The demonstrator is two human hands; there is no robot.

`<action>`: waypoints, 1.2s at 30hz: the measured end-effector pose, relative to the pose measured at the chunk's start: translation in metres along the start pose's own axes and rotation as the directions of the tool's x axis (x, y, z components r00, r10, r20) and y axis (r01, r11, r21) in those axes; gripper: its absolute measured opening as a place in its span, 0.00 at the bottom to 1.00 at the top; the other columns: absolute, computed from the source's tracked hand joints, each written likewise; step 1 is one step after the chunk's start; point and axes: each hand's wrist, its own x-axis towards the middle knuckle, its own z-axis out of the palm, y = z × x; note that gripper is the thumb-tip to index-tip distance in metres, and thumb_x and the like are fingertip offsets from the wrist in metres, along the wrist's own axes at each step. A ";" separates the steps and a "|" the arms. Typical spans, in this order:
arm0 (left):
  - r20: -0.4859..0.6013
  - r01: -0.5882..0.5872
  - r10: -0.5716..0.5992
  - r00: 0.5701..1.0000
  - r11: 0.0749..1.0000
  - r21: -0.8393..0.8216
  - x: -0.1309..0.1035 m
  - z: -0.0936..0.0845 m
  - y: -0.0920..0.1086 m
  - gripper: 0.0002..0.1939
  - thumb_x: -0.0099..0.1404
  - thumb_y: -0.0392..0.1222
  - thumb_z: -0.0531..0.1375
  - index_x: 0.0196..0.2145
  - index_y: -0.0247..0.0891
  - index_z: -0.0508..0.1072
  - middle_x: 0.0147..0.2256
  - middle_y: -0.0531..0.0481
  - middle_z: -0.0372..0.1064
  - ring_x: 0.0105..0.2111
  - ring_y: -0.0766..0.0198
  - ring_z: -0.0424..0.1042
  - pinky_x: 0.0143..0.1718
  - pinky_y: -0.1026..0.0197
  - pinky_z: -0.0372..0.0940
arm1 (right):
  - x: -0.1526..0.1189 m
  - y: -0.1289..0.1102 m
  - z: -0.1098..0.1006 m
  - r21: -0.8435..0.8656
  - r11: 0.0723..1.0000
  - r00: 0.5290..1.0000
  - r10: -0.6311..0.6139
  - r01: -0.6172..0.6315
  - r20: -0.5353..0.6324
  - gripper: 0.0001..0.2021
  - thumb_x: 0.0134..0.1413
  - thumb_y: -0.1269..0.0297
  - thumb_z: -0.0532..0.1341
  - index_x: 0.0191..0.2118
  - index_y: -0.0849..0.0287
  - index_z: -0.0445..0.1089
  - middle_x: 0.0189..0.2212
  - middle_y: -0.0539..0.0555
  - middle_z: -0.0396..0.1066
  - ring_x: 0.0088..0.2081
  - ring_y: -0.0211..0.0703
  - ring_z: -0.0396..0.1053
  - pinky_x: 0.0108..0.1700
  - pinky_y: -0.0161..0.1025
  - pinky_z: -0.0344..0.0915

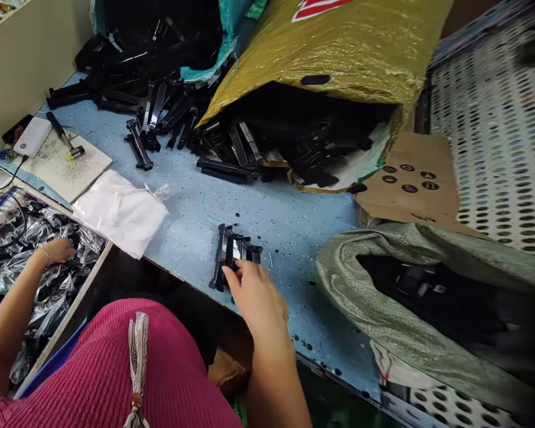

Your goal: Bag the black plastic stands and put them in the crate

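Note:
My right hand (261, 300) is at the near edge of the blue table, thumb and fingers closed around a black plastic part (245, 252) with a shiny face. Against it on the left lies another long black part (223, 255) with flared ends; the parts form a small group under my fingers. Far to the left, my left hand (57, 251) reaches into a bin (89, 267) of black parts in clear plastic wrapping (53, 297). Its fingertips are too indistinct among the wrapping to show whether they hold anything.
A yellow sack (339, 53) and a teal sack (229, 35) spill black parts at the back. A grey-green sack (339, 267) stands right, beside brown cardboard (412, 154) and a perforated white basket (494, 119). White plastic bags (120, 211), a hammer (65, 134) and a power bank (32, 137) lie left.

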 end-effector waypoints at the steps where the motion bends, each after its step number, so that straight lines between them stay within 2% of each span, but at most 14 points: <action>1: 0.034 -0.053 0.055 0.998 0.998 -0.044 -0.002 0.000 0.021 0.15 0.68 0.51 0.63 0.28 0.38 0.76 0.25 0.52 0.72 0.25 0.63 0.72 0.32 0.63 0.68 | 0.001 0.004 -0.001 -0.145 0.989 1.000 0.019 -0.022 -0.019 0.15 0.65 0.58 0.58 0.50 0.62 0.70 0.45 0.67 0.73 0.47 0.62 0.74 0.44 0.52 0.70; 3: 0.009 -0.214 0.218 0.976 0.966 -0.141 -0.005 0.006 0.071 0.18 0.73 0.53 0.57 0.31 0.40 0.76 0.26 0.52 0.73 0.27 0.63 0.73 0.33 0.64 0.68 | 0.002 0.004 0.003 -0.291 0.956 0.999 -0.044 0.037 -0.017 0.13 0.65 0.60 0.58 0.50 0.62 0.69 0.46 0.68 0.72 0.47 0.62 0.73 0.42 0.49 0.70; 5: -0.246 -0.377 0.343 0.907 0.920 -0.109 -0.005 0.018 0.124 0.15 0.73 0.51 0.57 0.37 0.39 0.76 0.34 0.47 0.75 0.34 0.60 0.75 0.38 0.61 0.69 | 0.001 -0.002 0.009 -0.329 0.934 0.988 -0.153 0.137 -0.025 0.11 0.65 0.61 0.57 0.49 0.60 0.69 0.49 0.68 0.70 0.47 0.60 0.73 0.42 0.47 0.70; 7: -0.397 -0.370 0.356 0.846 0.928 0.044 0.004 0.031 0.164 0.12 0.69 0.49 0.63 0.41 0.37 0.74 0.42 0.40 0.74 0.42 0.53 0.75 0.42 0.56 0.69 | 0.000 -0.005 0.014 -0.323 0.933 0.980 -0.191 0.161 -0.063 0.12 0.66 0.61 0.57 0.49 0.60 0.68 0.50 0.68 0.69 0.46 0.59 0.74 0.42 0.48 0.70; 9: -0.408 -0.307 0.328 0.852 0.944 0.120 0.018 0.039 0.181 0.08 0.70 0.44 0.62 0.40 0.36 0.73 0.43 0.37 0.72 0.43 0.50 0.74 0.40 0.55 0.69 | 0.000 0.000 0.017 -0.284 0.953 0.985 -0.140 0.107 -0.097 0.16 0.66 0.57 0.57 0.53 0.62 0.66 0.48 0.69 0.71 0.44 0.60 0.75 0.41 0.48 0.70; 13: -0.332 -0.346 0.304 0.893 0.935 -0.073 0.044 0.033 0.166 0.09 0.73 0.38 0.56 0.34 0.37 0.74 0.37 0.44 0.73 0.36 0.58 0.74 0.37 0.59 0.67 | 0.005 0.020 0.022 -0.142 0.990 0.999 0.011 -0.017 -0.038 0.22 0.66 0.55 0.55 0.58 0.66 0.64 0.42 0.70 0.77 0.41 0.61 0.77 0.40 0.50 0.70; 16: -0.282 -0.328 0.231 0.931 0.867 -0.375 0.050 0.019 0.150 0.10 0.64 0.42 0.66 0.28 0.38 0.72 0.28 0.51 0.71 0.29 0.63 0.70 0.31 0.63 0.63 | 0.013 0.024 0.025 0.241 0.968 0.997 0.065 -0.074 0.043 0.20 0.63 0.53 0.58 0.55 0.59 0.69 0.41 0.63 0.79 0.41 0.58 0.77 0.43 0.51 0.72; 18: -0.239 -0.276 0.174 0.955 0.813 -0.513 0.051 0.012 0.146 0.13 0.60 0.47 0.69 0.26 0.38 0.71 0.24 0.54 0.68 0.25 0.66 0.66 0.27 0.64 0.60 | 0.017 0.012 0.026 0.639 0.760 0.989 0.029 -0.118 0.148 0.21 0.58 0.47 0.63 0.50 0.55 0.72 0.38 0.58 0.79 0.41 0.55 0.77 0.43 0.51 0.74; 21: -0.240 -0.306 0.201 0.950 0.762 -0.571 0.053 0.009 0.147 0.14 0.61 0.49 0.65 0.25 0.37 0.74 0.26 0.53 0.68 0.26 0.67 0.66 0.28 0.64 0.61 | 0.020 -0.029 0.029 0.938 0.252 0.948 -0.150 -0.238 0.280 0.22 0.47 0.43 0.71 0.41 0.54 0.74 0.36 0.56 0.79 0.40 0.53 0.77 0.41 0.49 0.75; 24: -0.265 -0.348 0.236 0.935 0.759 -0.550 0.054 0.013 0.149 0.11 0.61 0.46 0.64 0.26 0.37 0.76 0.31 0.49 0.71 0.29 0.66 0.69 0.31 0.63 0.65 | 0.026 -0.078 0.040 0.937 -0.021 0.899 -0.292 -0.348 0.327 0.21 0.44 0.47 0.75 0.40 0.54 0.75 0.41 0.56 0.80 0.39 0.49 0.77 0.38 0.43 0.74; 27: -0.313 -0.346 0.198 0.929 0.768 -0.539 0.047 0.016 0.147 0.06 0.61 0.41 0.64 0.31 0.37 0.75 0.31 0.50 0.72 0.28 0.65 0.71 0.30 0.63 0.67 | 0.038 -0.113 0.059 0.913 -0.079 0.863 -0.368 -0.401 0.347 0.21 0.43 0.49 0.76 0.39 0.55 0.75 0.42 0.55 0.80 0.39 0.46 0.76 0.37 0.40 0.71; 29: -0.428 -0.438 0.251 0.868 0.793 -0.422 0.038 0.015 0.143 0.03 0.64 0.36 0.60 0.34 0.37 0.74 0.35 0.47 0.75 0.34 0.62 0.74 0.37 0.60 0.71 | 0.042 -0.122 0.071 0.915 -0.061 0.874 -0.327 -0.400 0.360 0.21 0.41 0.49 0.76 0.38 0.55 0.75 0.37 0.52 0.79 0.38 0.45 0.75 0.39 0.40 0.72; 33: -0.510 -0.549 0.465 0.723 0.836 -0.016 0.024 0.011 0.136 0.17 0.68 0.27 0.50 0.43 0.37 0.78 0.51 0.40 0.75 0.51 0.55 0.74 0.54 0.49 0.71 | 0.025 -0.109 0.076 0.952 -0.102 0.942 -0.209 -0.288 0.263 0.19 0.46 0.52 0.75 0.41 0.53 0.74 0.35 0.49 0.77 0.37 0.42 0.73 0.38 0.37 0.70; 36: -0.474 -0.552 0.484 0.735 0.834 -0.005 0.027 0.006 0.132 0.23 0.68 0.28 0.52 0.57 0.37 0.73 0.57 0.39 0.71 0.55 0.55 0.74 0.57 0.51 0.72 | 0.000 -0.091 0.069 0.851 -0.115 0.787 -0.459 -0.512 0.412 0.19 0.50 0.50 0.73 0.43 0.56 0.75 0.32 0.52 0.77 0.30 0.39 0.70 0.28 0.33 0.65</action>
